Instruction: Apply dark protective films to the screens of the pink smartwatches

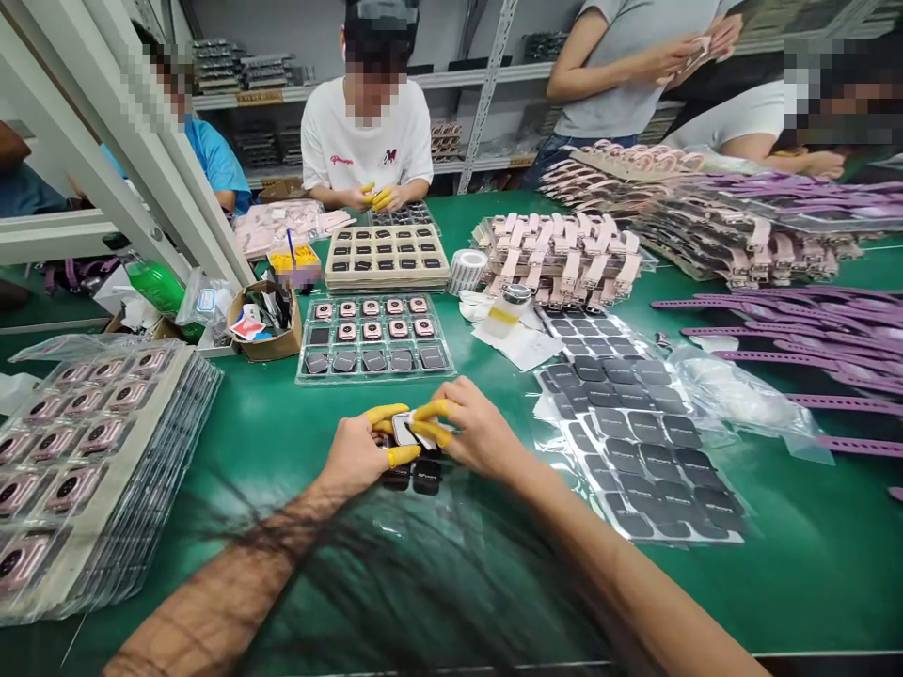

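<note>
Both my hands meet over the green table [282, 545], with yellow covers on the fingertips. My left hand [363, 447] pinches a small pale-edged square piece [404, 430] between thumb and fingers. From the other side my right hand [466, 428] closes its covered fingers on the same piece. Just below them lie black square stickers [426, 477]. Beyond my hands, a clear tray [376, 374] holds pink watch cases in its upper rows and dark squares in its front row.
Sheets of black stickers [656, 461] lie at right, near purple straps [811, 348] and stacked pink straps [564, 254]. Stacked trays of watch cases [159, 470] stand at left. A cardboard box [272, 343] and a beige tray [387, 280] sit farther back. A person [367, 132] works opposite.
</note>
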Tool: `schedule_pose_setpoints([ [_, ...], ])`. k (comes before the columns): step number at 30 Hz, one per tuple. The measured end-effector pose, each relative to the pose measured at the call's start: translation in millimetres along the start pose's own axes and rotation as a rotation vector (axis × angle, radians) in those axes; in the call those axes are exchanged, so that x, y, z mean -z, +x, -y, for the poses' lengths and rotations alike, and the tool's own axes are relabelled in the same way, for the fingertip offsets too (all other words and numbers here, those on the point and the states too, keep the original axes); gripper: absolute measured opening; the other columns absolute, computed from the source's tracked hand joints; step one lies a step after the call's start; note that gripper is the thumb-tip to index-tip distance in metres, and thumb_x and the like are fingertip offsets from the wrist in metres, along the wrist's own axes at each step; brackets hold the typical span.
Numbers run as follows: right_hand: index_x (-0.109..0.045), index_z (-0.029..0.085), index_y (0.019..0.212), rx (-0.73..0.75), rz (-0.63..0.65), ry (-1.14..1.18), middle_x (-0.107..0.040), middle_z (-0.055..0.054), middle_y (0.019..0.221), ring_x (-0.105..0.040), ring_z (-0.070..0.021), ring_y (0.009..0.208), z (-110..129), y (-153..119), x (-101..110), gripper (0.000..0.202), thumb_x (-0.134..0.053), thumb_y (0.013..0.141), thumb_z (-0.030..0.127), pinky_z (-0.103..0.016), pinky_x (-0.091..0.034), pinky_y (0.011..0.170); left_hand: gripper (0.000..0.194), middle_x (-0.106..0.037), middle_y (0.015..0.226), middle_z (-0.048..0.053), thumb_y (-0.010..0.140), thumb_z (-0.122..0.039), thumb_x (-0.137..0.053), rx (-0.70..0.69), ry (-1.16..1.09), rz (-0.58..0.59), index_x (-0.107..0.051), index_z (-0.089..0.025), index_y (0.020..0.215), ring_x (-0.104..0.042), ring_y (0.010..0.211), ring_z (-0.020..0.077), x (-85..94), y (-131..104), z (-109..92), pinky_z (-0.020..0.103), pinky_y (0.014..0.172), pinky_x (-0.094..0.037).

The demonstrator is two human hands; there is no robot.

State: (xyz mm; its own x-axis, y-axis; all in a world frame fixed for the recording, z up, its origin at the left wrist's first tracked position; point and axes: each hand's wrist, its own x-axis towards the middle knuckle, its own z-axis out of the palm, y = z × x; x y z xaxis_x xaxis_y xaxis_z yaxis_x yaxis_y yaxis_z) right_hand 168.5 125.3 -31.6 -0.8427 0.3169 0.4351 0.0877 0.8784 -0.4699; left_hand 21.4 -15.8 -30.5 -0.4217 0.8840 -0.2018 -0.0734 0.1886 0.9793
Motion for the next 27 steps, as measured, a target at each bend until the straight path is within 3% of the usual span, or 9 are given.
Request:
schedule_pose_setpoints([
  [5, -0.075, 0.026, 0.100, -0.010, -0.003, -0.001, -0.068, -0.007, 0.090, -0.056, -0.0197, 0.085, -1.0, -2.4, 0.9, 0.008, -0.068, 0.098, 0.028, -0.035, -0.051, 0.075, 0.059, -0.081, 0.108, 0.011, 0.060, -0.019, -0.089, -0.041, 0.026, 0.005, -0.076, -0.011, 0.118, -0.077, 0.100, 0.0284, -0.9, -2.2, -3.9, 0.037, 0.094, -0.061],
  [8, -0.076, 0.027, 0.099, -0.004, -0.044, -0.003, -0.067, -0.008, 0.094, -0.057, -0.0202, 0.087, 0.4, -3.1, -2.2, 0.006, -0.070, 0.097, 0.029, -0.036, -0.051, 0.076, 0.065, -0.081, 0.108, 0.012, 0.061, -0.024, -0.090, -0.026, 0.017, 0.001, -0.075, -0.011, 0.122, -0.078, 0.099, 0.0290, -0.5, -2.2, -1.7, 0.038, 0.093, -0.062],
  [11, -0.076, 0.028, 0.099, 0.014, -0.006, 0.030, -0.068, -0.008, 0.100, -0.060, -0.0198, 0.092, -0.6, -1.5, -4.7, 0.006, -0.070, 0.097, 0.029, -0.036, -0.052, 0.080, 0.062, -0.081, 0.109, 0.010, 0.060, -0.026, -0.091, -0.052, 0.075, 0.020, -0.077, -0.015, 0.120, -0.078, 0.100, 0.0286, -0.2, -1.3, 1.1, 0.039, 0.094, -0.063],
  [14, -0.076, 0.022, 0.101, -0.167, -0.080, -0.116, -0.067, -0.011, 0.095, -0.058, -0.0243, 0.093, -10.4, 1.2, 3.3, 0.013, -0.065, 0.100, 0.029, -0.041, -0.051, 0.083, 0.060, -0.082, 0.105, 0.007, 0.061, -0.028, -0.092, -0.059, 0.095, -0.040, -0.078, -0.018, 0.118, -0.078, 0.097, 0.0259, -0.6, -0.8, 1.1, 0.039, 0.096, -0.063],
  [16, -0.076, 0.018, 0.112, -0.311, -0.186, -0.196, -0.066, -0.017, 0.105, -0.057, -0.0293, 0.103, -19.8, 0.4, 15.2, 0.020, -0.067, 0.098, 0.030, -0.046, -0.050, 0.091, 0.062, -0.081, 0.105, 0.007, 0.062, -0.030, -0.093, -0.064, 0.087, -0.117, -0.078, -0.018, 0.121, -0.078, 0.097, 0.0241, -1.2, -1.3, 0.1, 0.038, 0.099, -0.063],
  [18, -0.073, 0.019, 0.124, -0.358, -0.181, -0.090, -0.066, -0.018, 0.116, -0.057, -0.0306, 0.113, -26.5, -2.3, 27.0, 0.032, -0.073, 0.094, 0.029, -0.048, -0.048, 0.101, 0.063, -0.081, 0.110, 0.007, 0.063, -0.030, -0.092, -0.095, 0.093, -0.156, -0.077, -0.018, 0.123, -0.078, 0.099, 0.0229, -1.8, -2.5, -0.7, 0.038, 0.102, -0.062],
  [20, -0.072, 0.024, 0.126, -0.355, -0.048, 0.165, -0.069, -0.013, 0.118, -0.061, -0.0270, 0.115, -28.5, -4.9, 32.9, 0.038, -0.079, 0.089, 0.031, -0.045, -0.049, 0.105, 0.062, -0.081, 0.111, 0.006, 0.065, -0.032, -0.091, -0.133, 0.107, -0.160, -0.077, -0.017, 0.124, -0.077, 0.100, 0.0223, -2.3, -3.9, -0.7, 0.037, 0.103, -0.062],
  [23, -0.074, 0.024, 0.116, -0.448, 0.104, 0.508, -0.073, -0.007, 0.105, -0.068, -0.0216, 0.098, -26.3, -5.7, 28.9, 0.037, -0.081, 0.084, 0.040, -0.039, -0.053, 0.092, 0.061, -0.082, 0.111, 0.007, 0.068, -0.032, -0.088, -0.172, 0.148, -0.162, -0.077, -0.015, 0.125, -0.078, 0.099, 0.0225, -2.1, -5.1, 0.2, 0.036, 0.102, -0.062],
  [27, -0.075, 0.017, 0.107, -0.539, 0.092, 0.647, -0.073, -0.006, 0.090, -0.064, -0.0178, 0.081, -24.7, -2.5, 17.7, 0.039, -0.079, 0.080, 0.045, -0.033, -0.052, 0.077, 0.062, -0.082, 0.110, 0.008, 0.070, -0.033, -0.087, -0.203, 0.223, -0.150, -0.076, -0.014, 0.128, -0.078, 0.099, 0.0241, 0.8, -5.0, -0.2, 0.037, 0.101, -0.062],
])
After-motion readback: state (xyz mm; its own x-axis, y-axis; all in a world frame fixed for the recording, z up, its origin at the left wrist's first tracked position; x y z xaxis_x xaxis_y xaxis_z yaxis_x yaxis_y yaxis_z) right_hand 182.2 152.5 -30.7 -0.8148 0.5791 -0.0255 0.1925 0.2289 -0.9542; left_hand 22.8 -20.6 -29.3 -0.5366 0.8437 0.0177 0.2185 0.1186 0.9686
